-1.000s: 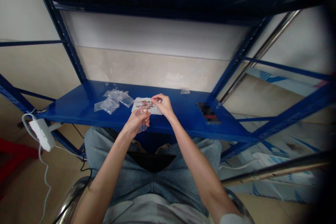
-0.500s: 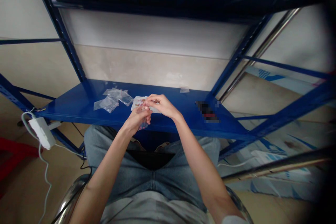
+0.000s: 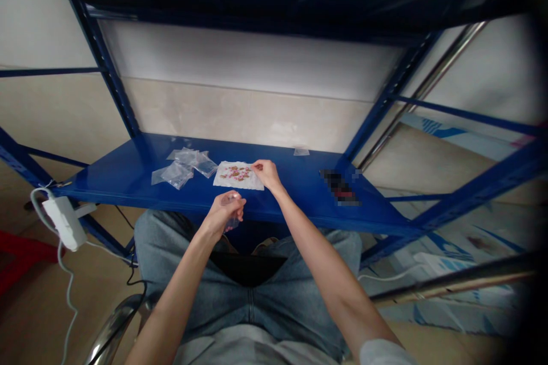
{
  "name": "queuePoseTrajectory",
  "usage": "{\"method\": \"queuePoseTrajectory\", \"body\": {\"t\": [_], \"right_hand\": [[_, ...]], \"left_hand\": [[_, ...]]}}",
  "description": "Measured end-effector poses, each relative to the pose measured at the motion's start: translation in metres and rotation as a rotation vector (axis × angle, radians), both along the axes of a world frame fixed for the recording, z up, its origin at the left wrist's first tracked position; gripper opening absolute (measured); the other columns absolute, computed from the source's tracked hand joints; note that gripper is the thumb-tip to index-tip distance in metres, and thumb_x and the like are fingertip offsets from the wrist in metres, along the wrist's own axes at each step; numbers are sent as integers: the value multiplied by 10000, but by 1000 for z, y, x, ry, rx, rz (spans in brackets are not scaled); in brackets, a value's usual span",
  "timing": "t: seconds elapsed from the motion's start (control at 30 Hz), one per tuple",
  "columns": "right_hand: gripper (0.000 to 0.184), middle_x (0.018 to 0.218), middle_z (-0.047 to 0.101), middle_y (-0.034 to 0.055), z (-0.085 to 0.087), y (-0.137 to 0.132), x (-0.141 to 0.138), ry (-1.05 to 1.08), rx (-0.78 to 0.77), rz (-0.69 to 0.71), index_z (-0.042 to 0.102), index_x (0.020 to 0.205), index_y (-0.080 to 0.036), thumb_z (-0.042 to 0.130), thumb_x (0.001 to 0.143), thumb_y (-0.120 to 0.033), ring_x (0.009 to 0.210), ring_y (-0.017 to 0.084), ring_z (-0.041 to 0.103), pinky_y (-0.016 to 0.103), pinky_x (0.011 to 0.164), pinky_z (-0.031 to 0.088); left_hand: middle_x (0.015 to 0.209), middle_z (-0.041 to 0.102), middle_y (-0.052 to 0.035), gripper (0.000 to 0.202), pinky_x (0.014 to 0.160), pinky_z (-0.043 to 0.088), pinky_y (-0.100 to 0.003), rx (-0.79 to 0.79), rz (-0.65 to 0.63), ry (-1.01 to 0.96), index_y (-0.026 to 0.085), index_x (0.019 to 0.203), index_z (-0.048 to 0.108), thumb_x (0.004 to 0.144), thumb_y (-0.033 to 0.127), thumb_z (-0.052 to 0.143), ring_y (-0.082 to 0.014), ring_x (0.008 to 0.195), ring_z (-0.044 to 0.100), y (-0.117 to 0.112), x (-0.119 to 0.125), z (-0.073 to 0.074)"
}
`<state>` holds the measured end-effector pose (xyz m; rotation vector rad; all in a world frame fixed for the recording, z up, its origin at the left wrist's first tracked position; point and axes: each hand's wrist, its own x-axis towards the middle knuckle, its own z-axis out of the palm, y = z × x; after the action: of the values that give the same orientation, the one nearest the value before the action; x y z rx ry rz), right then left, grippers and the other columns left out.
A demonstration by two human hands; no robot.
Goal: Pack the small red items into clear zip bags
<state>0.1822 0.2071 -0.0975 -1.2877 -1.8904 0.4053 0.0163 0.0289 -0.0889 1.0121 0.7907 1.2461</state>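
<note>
My left hand (image 3: 225,214) is closed round a small clear plastic bag (image 3: 232,222), just in front of the shelf's front edge. On the blue shelf lies a white sheet (image 3: 220,181), apparently paper or cloth, bearing a cluster of small pink and brown pieces (image 3: 235,173). At the right side of that cluster, my right hand (image 3: 266,173) has its fingertips pinched together over the sheet. Whatever may be between those fingertips is too small to make out. A loose pile of clear plastic bags (image 3: 184,166) rests left of the sheet.
One more small clear bag (image 3: 301,151) lies near the shelf's back edge. A pixelated dark object (image 3: 340,187) is at the right of the blue shelf (image 3: 295,199). A white power strip (image 3: 66,222) hangs at the left, and blue uprights (image 3: 107,68) frame the sides.
My right hand has moved away from my left, rightward to the sheet's right side. My left hand has dropped nearer to me with the bag, uncovering the pieces on the sheet.
</note>
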Motion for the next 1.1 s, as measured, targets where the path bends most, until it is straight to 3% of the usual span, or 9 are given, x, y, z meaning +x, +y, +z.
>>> {"method": "queuePoseTrajectory", "body": {"t": [0.2,0.8,0.97,1.03,1.1], "right_hand": [[56,885,774,68,3,-1,-7,-136,-19,-9,769,836,-197,717,816,-197,827,185,704,246,773,504],[131,889,747,66,7,-10,-10,-211,1,-96,748,806,-196,632,856,-163,839,182,668,248,803,480],[155,921,738,77,32,-29,-9,-149,58,-101,748,836,-182,602,867,-141,898,194,652,272,833,471],[134,916,738,59,51,-44,-12,-115,83,0,752,860,-182,621,871,-159,867,178,650,264,810,472],[109,910,737,44,73,-64,-16,-47,101,219,757,888,-181,649,873,-191,816,159,646,256,761,466]], "left_hand": [[541,503,64,275,519,445,-235,-5,13,-16,187,782,509,745,293,760,-94,464,496,0,0,-5],[547,505,51,282,529,446,-238,43,25,1,181,751,517,739,298,774,-92,471,497,3,-7,8],[544,515,48,314,534,453,-235,43,35,41,179,726,515,714,317,797,-89,468,507,4,-10,15],[544,526,45,325,526,451,-233,27,29,57,179,731,520,699,322,810,-89,467,505,5,-10,19],[543,541,40,335,522,451,-234,18,26,71,178,742,532,683,331,825,-92,466,508,5,-11,22]]}}
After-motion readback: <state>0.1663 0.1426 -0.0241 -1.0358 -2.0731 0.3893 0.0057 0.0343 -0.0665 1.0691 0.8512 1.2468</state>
